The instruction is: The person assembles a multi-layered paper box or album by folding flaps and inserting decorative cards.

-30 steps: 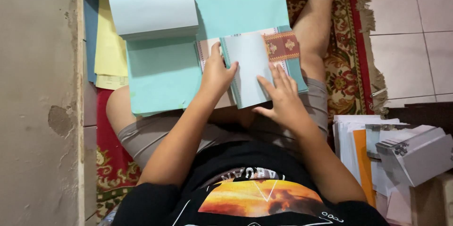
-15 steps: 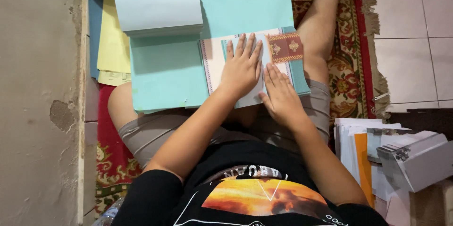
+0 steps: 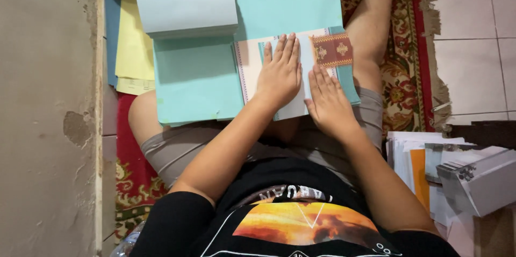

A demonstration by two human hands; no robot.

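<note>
My left hand [image 3: 279, 71] lies flat, fingers spread, on a folded pale blue and white paper booklet [image 3: 301, 104] resting over my lap. My right hand [image 3: 329, 101] presses flat beside it, on the booklet's right part. A brown patterned panel [image 3: 333, 50] shows at the booklet's upper right corner. Under the booklet lie large teal sheets [image 3: 196, 82]. Neither hand grips anything; both only press down.
A pale blue paper stack [image 3: 185, 2] sits on the teal sheets at the top. Yellow sheets [image 3: 131, 47] lie at the left by the grey wall [image 3: 48, 112]. A patterned red rug [image 3: 400, 69] covers the floor. Papers and a grey device [image 3: 475, 182] stand at the right.
The booklet's cover, which my left hand held half raised, has been folded down flat. Both hands now press on the closed booklet, the left one moved right onto it.
</note>
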